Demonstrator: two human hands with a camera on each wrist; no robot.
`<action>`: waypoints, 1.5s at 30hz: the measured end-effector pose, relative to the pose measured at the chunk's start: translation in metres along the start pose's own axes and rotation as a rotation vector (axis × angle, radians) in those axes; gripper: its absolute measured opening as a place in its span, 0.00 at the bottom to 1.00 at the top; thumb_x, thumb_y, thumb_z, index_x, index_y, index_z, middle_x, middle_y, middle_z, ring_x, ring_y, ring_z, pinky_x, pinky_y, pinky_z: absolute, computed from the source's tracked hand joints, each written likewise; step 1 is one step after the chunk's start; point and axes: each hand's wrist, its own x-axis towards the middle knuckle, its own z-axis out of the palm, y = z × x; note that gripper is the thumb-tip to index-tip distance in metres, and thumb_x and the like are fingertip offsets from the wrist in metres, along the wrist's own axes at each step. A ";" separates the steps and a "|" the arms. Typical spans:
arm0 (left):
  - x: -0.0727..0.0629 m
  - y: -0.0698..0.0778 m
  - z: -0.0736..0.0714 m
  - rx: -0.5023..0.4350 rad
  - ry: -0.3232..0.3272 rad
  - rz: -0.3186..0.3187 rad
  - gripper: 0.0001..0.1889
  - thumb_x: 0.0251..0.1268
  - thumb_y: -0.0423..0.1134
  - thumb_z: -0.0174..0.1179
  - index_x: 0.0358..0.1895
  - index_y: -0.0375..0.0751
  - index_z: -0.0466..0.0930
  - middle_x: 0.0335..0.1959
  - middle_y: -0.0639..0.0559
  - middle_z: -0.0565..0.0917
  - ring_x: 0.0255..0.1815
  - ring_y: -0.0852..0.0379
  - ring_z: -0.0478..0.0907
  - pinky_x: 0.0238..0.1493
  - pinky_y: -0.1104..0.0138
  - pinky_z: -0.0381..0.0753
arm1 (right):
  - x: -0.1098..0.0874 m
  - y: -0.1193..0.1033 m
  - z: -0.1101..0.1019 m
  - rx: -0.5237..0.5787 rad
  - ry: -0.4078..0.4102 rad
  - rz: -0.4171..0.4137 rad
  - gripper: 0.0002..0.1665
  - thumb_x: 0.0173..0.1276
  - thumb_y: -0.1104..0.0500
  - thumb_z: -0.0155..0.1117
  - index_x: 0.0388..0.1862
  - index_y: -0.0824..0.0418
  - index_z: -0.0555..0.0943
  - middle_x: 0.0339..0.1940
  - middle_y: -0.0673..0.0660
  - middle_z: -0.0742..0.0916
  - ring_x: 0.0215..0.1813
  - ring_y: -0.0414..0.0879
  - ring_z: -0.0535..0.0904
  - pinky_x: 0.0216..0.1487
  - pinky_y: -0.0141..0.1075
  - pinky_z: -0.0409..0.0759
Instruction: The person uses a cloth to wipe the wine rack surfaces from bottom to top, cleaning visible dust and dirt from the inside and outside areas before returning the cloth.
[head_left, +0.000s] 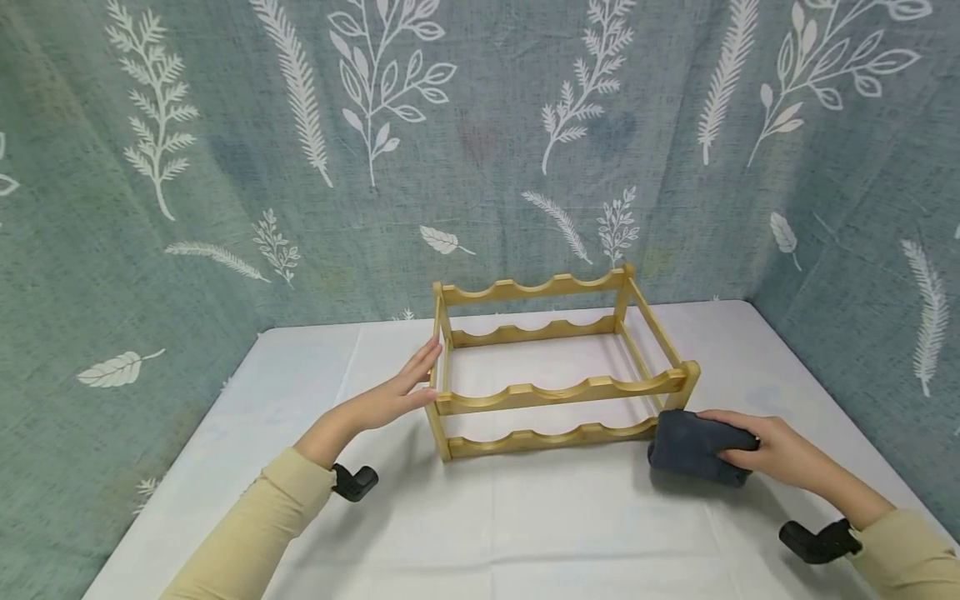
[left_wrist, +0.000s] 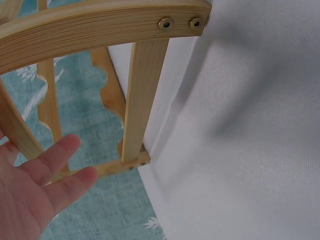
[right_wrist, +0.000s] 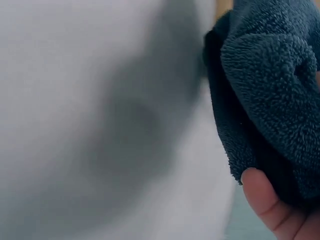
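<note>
A light wooden rack (head_left: 555, 397) with scalloped rails stands on the white-covered table, its long side toward me. My left hand (head_left: 393, 398) lies along the rack's left end with fingers extended; in the left wrist view, the fingers (left_wrist: 65, 155) are loosely spread beside a wooden side bar. My right hand (head_left: 776, 452) grips a folded dark blue terry towel (head_left: 692, 447) at the rack's front right corner. Up close in the right wrist view, the thumb (right_wrist: 260, 192) presses on the towel's lower edge. Most of the right fingers are hidden by the towel.
A white cloth covers the table (head_left: 480, 525). Green-grey fabric with white leaf prints (head_left: 480, 192) hangs behind the table and along both sides. Screw heads (left_wrist: 166, 23) show on the rack's end piece.
</note>
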 end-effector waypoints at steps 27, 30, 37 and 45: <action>-0.002 -0.005 0.000 0.004 0.008 0.006 0.37 0.71 0.53 0.41 0.73 0.54 0.29 0.73 0.54 0.26 0.73 0.48 0.25 0.65 0.40 0.43 | 0.007 0.005 -0.014 -0.048 -0.019 -0.033 0.29 0.54 0.60 0.69 0.58 0.60 0.75 0.50 0.65 0.82 0.51 0.24 0.70 0.37 0.28 0.76; -0.001 -0.004 -0.001 -0.001 0.007 0.011 0.37 0.71 0.53 0.41 0.73 0.54 0.29 0.73 0.54 0.26 0.73 0.48 0.25 0.65 0.40 0.43 | 0.008 -0.004 -0.029 -0.035 0.014 -0.102 0.30 0.54 0.64 0.68 0.58 0.60 0.74 0.54 0.46 0.80 0.52 0.21 0.68 0.39 0.25 0.75; -0.001 -0.004 0.000 -0.001 0.008 0.009 0.37 0.71 0.53 0.41 0.73 0.54 0.28 0.73 0.54 0.25 0.73 0.48 0.24 0.65 0.40 0.42 | 0.015 -0.021 -0.051 -0.065 0.097 -0.232 0.34 0.49 0.70 0.70 0.58 0.60 0.75 0.55 0.27 0.70 0.54 0.18 0.66 0.41 0.17 0.71; 0.000 -0.003 0.001 0.004 0.005 0.008 0.37 0.71 0.53 0.41 0.73 0.55 0.28 0.73 0.54 0.26 0.73 0.48 0.25 0.65 0.40 0.43 | 0.013 -0.028 -0.045 -0.083 0.106 -0.270 0.33 0.47 0.69 0.72 0.56 0.58 0.77 0.54 0.34 0.75 0.54 0.22 0.69 0.44 0.17 0.70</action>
